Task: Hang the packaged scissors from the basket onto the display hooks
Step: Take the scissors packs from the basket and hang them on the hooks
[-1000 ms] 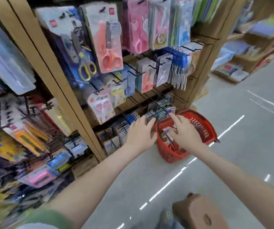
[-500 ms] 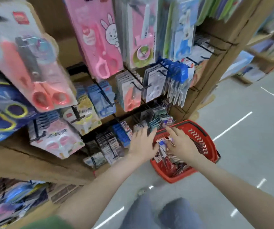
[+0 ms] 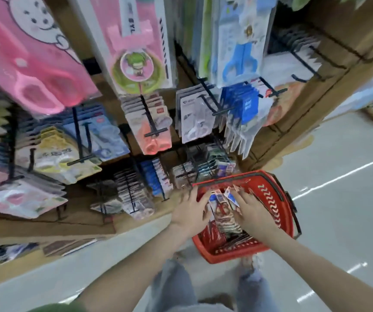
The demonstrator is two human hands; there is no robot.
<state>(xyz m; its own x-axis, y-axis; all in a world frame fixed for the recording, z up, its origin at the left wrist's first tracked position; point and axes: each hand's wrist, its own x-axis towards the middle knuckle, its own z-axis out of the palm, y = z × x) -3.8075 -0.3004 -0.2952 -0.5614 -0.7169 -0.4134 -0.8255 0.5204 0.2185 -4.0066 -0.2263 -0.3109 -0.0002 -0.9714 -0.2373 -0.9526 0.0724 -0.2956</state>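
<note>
Down in the lower centre of the frame, both hands are reaching into the red basket [image 3: 268, 206], which is sitting on the pale floor [image 3: 338, 221] just beside the foot of the wooden display rack [image 3: 316, 91]. The left hand [image 3: 189, 216] is lying over the basket's left rim, fingers loosely fanned and curling toward the packs; whether it is actually gripping one cannot be told through the blur. The right hand [image 3: 254, 213] is lying palm down on the pile, fingers spread and pointing toward the upper left of the frame, fingertips touching the tops of the packaged scissors [image 3: 222, 211]. Those packs are standing bunched on edge inside the basket between the two hands, long axes running roughly from lower right to upper left, white-and-blue card tops pointing up toward the rack. Above, black display hooks [image 3: 153, 121] are jutting out from the rack, loaded with hanging packs: salmon-handled scissors [image 3: 156, 145] at centre, a white-carded row [image 3: 194, 118] just to their right, blue cards [image 3: 243, 106] further right, pale yellow and blue packs at mid left. Large pink scissors [image 3: 37, 91] are filling the upper left, close to the camera. Smaller dark packs [image 3: 133, 192] are crowding the lowest hooks, near the basket's far rim. Jeans-clad legs [image 3: 172, 287] are showing at the bottom edge.
</note>
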